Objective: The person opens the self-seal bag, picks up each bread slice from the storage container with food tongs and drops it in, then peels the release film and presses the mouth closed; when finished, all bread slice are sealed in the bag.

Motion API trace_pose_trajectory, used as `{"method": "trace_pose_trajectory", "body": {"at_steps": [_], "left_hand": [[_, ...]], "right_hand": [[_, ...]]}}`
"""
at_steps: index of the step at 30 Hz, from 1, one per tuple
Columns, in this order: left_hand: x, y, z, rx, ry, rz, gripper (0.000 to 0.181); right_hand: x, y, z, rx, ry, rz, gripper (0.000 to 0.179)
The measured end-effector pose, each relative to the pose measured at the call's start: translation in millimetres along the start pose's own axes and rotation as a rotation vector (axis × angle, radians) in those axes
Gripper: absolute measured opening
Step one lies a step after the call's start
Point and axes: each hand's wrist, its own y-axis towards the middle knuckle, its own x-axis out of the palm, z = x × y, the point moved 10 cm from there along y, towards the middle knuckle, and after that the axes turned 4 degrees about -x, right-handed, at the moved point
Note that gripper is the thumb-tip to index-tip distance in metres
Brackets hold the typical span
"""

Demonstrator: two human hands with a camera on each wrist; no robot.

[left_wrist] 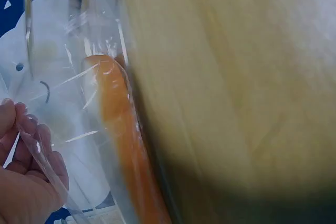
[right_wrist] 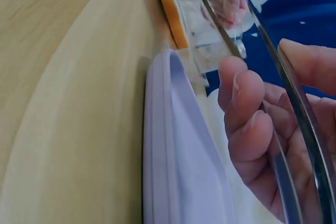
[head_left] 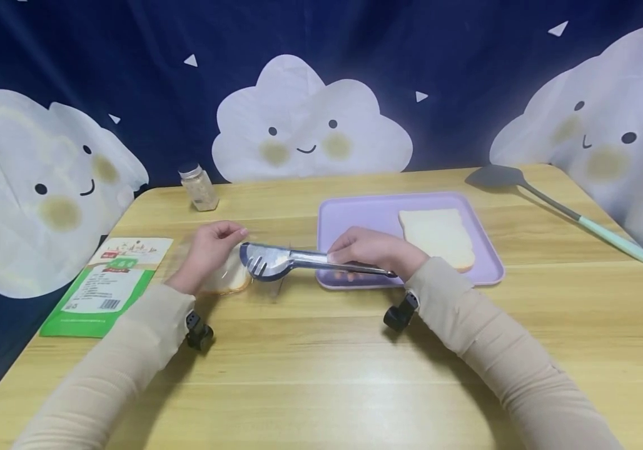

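My left hand (head_left: 212, 251) pinches the edge of a clear plastic bag (left_wrist: 102, 32). Inside the bag a bread slice (left_wrist: 131, 140) with an orange-brown crust lies on the table, partly hidden in the head view by that hand. Metal tongs (head_left: 272, 261) are gripped in my right hand (head_left: 376, 248), their head pointing left toward the bag's opening. In the right wrist view the two tong arms stand apart between thumb and fingers. Beneath the right hand is a purple tray (head_left: 349, 215), which bears another bread slice (head_left: 438, 236) on its right side.
A green and white packet (head_left: 104, 290) lies at the left. Behind it stands a small capped jar (head_left: 200, 189). A spatula (head_left: 558, 203) with a mint handle lies at the far right. A blue cloth with clouds (head_left: 310, 125) hangs behind the wooden table (head_left: 321, 375).
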Motion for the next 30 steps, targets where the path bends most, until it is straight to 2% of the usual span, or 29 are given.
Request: {"method": "trace_pose_trajectory", "body": {"at_steps": [5,11,18,23,26,30], "left_hand": [[-10.8,-0.3,3.7,-0.004,-0.035,0.043,0.033],[-21.1,1.1,8.2,0.003,-0.040,0.084,0.033],[-20.4,2.9,2.7,-0.033,-0.048,0.095,0.034],[-15.4,3.4,6.5,-0.028,-0.057,0.081,0.036],[-11.2,4.3,8.9,-0.014,-0.050,0.052,0.036],[-3.3,5.6,7.7,-0.028,-0.029,-0.017,0.035]], "right_hand": [[-17.4,-11.6,2.1,0.019,-0.062,0.099,0.026],[-38.6,-25.5,-2.5,-0.013,-0.189,0.180,0.024],[-29.5,-19.1,-2.7,-0.045,-0.287,0.163,0.022],[-21.0,-9.9,-7.9,-0.055,-0.375,0.167,0.023],[-18.4,-5.8,-9.4,-0.048,-0.340,0.179,0.021],[-17.9,-4.5,-5.1,-0.035,-0.127,0.188,0.019]]}}
